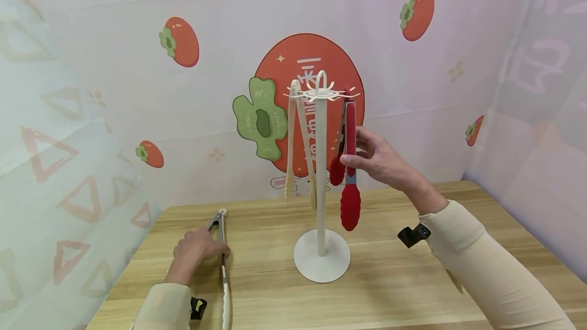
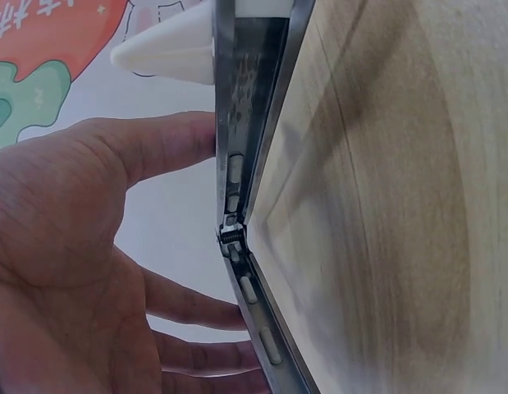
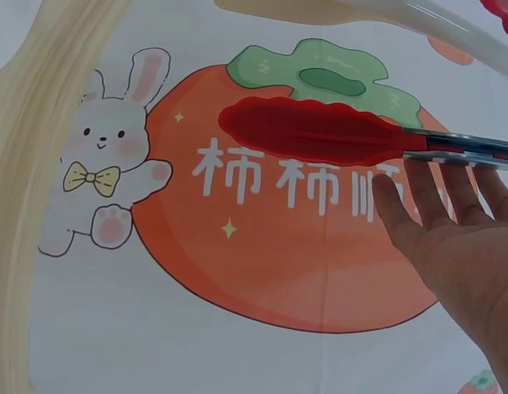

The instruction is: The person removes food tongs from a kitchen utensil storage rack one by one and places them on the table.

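A white stand [image 1: 321,177] with a round base and a ring of hooks rises from the table. Red-tipped tongs [image 1: 350,208] hang, spread apart, from its right side. My right hand [image 1: 376,159] is at their handle, thumb across the near arm in the head view; the right wrist view shows the fingers [image 3: 463,193] fairly straight beside the metal. At the left, my left hand [image 1: 194,248] grips metal tongs with white tips [image 1: 226,302], thumb on one arm and fingers on the other. Their spring hinge [image 2: 232,238] shows in the left wrist view.
Cream-coloured tongs [image 1: 291,141] hang spread from the stand's left side. The wooden table [image 1: 266,294] ends at a printed cloth backdrop [image 1: 220,116] with persimmon drawings, and cloth walls rise at both sides.
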### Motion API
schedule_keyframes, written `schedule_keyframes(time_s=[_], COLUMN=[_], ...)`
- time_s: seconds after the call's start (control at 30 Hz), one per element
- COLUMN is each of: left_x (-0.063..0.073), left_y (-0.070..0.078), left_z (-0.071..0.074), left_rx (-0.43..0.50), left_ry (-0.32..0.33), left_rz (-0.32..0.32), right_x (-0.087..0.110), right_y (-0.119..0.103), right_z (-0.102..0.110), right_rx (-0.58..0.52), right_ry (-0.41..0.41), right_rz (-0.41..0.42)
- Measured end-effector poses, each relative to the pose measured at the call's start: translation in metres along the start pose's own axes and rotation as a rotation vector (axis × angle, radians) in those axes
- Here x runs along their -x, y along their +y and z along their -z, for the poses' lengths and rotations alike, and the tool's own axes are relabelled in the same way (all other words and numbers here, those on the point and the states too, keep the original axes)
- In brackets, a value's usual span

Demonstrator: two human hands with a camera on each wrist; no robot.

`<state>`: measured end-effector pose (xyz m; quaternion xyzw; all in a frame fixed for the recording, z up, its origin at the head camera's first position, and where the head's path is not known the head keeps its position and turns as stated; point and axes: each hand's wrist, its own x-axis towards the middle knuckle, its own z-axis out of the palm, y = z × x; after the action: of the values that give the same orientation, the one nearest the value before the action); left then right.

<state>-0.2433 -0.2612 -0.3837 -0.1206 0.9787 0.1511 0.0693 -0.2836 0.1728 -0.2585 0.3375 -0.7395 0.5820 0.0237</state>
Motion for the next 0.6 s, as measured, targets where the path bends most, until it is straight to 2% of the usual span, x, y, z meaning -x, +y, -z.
schedule_keyframes(time_s=[0.6], left_x=[-0.0005], left_y=[-0.0026], left_z=[-0.0017], left_rx=[0.002], left_ry=[-0.013], left_rz=[-0.003], right_x=[0.0048], right_y=[-0.0041], right_z=[-0.0009], right_rx=[0.018], right_ry=[0.028], right_rz=[0.050])
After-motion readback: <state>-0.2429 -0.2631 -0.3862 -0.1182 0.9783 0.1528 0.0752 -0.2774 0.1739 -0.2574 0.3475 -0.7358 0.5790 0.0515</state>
